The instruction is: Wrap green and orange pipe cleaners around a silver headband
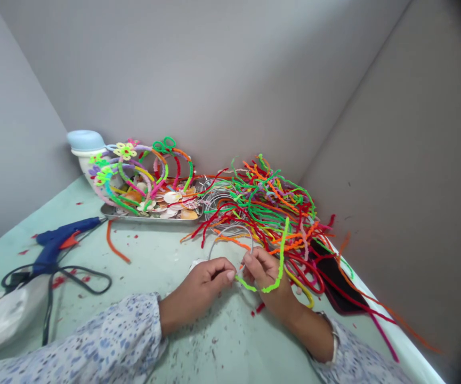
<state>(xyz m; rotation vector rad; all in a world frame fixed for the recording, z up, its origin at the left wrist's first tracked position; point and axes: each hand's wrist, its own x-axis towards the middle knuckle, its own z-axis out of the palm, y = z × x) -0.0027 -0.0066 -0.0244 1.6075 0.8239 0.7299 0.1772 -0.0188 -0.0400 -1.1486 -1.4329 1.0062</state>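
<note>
My left hand (202, 290) is closed, thumb against forefinger, pinching one end of a lime-green pipe cleaner (282, 256). The rest of that pipe cleaner curves across the front of my right hand (270, 282) and stands up past its knuckles. Between the two hands arches a thin grey headband hoop (230, 228). One side of it runs down into the closed fingers of my right hand; its other side drops behind my left hand. Exactly how the pipe cleaner meets the hoop is hidden by my fingers.
Behind my hands lies a heap of coloured pipe cleaners (278, 197) beside several bare hoops (224, 200). A metal tray (154, 219) holds shells and wrapped headbands (166, 160). On the left are a blue glue gun (60, 240), its cord, and a white bottle (88, 160). A dark phone-like slab (342, 288) lies right.
</note>
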